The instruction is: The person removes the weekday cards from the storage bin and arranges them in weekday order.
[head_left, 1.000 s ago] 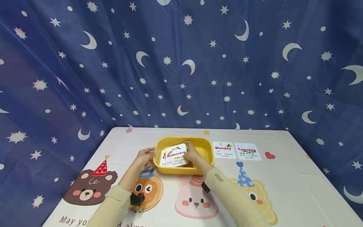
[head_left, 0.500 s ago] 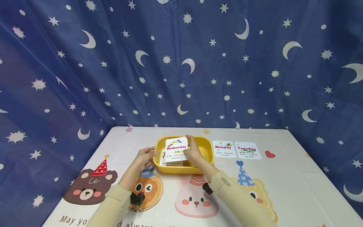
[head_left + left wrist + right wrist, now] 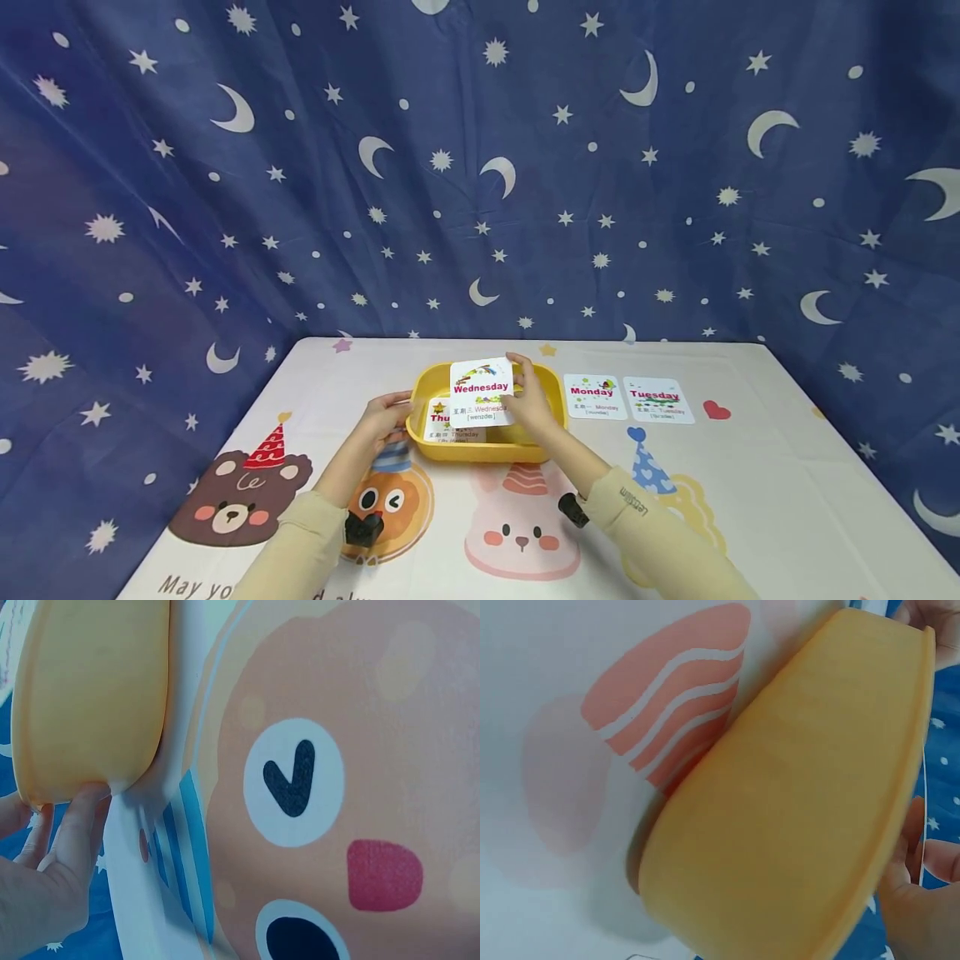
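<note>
A white card printed "Wednesday" is held up over the yellow basket. My right hand pinches that card by its right edge; in the right wrist view only the card's thin edge shows between thumb and finger. At the basket's left end, my left hand holds the rim and outer wall, its fingers against the yellow side in the left wrist view. A "Thursday" card lies in the basket, partly covered by the raised card. What else lies beneath is hidden.
To the right of the basket, a "Monday" card and a "Tuesday" card lie flat side by side, faces up. The white tablecloth carries printed cartoon animals. A blue star-patterned curtain hangs behind the table.
My right hand has lifted the "Wednesday" card out of the basket and drawn it rightward. More of the "Thursday" card now shows. My left hand stays at the basket's left end.
</note>
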Tool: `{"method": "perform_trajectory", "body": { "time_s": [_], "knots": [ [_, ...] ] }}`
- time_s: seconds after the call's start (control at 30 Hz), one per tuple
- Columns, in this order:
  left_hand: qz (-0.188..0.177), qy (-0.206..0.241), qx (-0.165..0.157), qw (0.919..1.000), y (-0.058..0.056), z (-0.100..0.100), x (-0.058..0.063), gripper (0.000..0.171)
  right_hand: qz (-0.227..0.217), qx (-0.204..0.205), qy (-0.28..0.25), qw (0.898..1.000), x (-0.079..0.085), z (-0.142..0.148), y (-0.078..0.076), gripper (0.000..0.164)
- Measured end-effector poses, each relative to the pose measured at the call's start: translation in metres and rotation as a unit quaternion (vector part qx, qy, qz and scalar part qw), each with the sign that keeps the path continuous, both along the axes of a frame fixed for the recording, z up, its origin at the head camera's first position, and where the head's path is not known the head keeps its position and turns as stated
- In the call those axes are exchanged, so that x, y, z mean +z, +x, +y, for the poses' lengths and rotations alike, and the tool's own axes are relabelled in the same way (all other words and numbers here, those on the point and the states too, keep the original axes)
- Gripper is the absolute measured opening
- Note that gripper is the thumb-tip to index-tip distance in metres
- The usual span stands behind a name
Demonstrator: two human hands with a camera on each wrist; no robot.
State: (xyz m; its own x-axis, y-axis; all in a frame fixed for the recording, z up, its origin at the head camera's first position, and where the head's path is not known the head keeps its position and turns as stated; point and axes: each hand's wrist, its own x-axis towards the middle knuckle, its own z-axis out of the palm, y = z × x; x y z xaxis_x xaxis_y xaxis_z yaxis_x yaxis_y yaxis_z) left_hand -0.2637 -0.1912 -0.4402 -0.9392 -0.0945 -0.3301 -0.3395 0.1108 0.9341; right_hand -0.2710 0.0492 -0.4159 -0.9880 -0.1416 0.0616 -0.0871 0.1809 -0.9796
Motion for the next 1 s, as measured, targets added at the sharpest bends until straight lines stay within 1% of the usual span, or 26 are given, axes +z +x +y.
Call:
{"method": "perform_trajectory", "body": {
  "time_s": [0.13, 0.23, 0.4, 0.5, 0.63, 0.8, 0.9, 1.0],
  "knots": [
    [-0.002, -0.001, -0.001, 1.0, 0.0, -0.001, -0.002, 0.041, -0.039, 0.0, -0.026, 0.999, 0.008, 0.006, 0.006, 0.07],
    [-0.002, 0.002, -0.003, 1.0, -0.001, 0.0, -0.001, 0.041, -0.056, -0.004, -0.028, 0.998, 0.016, 0.013, 0.011, 0.071],
    [-0.006, -0.004, 0.004, 1.0, -0.002, 0.0, -0.001, 0.04, -0.058, 0.006, -0.024, 0.998, 0.026, 0.025, 0.018, 0.073],
    [-0.008, -0.011, 0.008, 0.9999, -0.001, 0.0, -0.001, 0.04, -0.064, 0.008, -0.021, 0.998, 0.029, 0.031, 0.022, 0.074],
    [-0.006, -0.006, 0.004, 1.0, -0.001, 0.001, -0.001, 0.04, -0.066, 0.014, -0.004, 0.998, 0.031, 0.044, 0.028, 0.072],
    [-0.001, 0.004, -0.006, 1.0, -0.001, 0.002, -0.001, 0.041, -0.056, 0.043, 0.011, 0.997, 0.033, 0.071, 0.035, 0.07],
    [-0.001, 0.007, -0.003, 1.0, -0.002, 0.0, -0.001, 0.041, -0.053, 0.059, 0.011, 0.997, 0.034, 0.087, 0.038, 0.072],
    [-0.006, 0.005, -0.002, 1.0, -0.001, -0.002, -0.001, 0.041, -0.058, 0.051, 0.02, 0.997, 0.033, 0.103, 0.04, 0.074]
  ]
}}
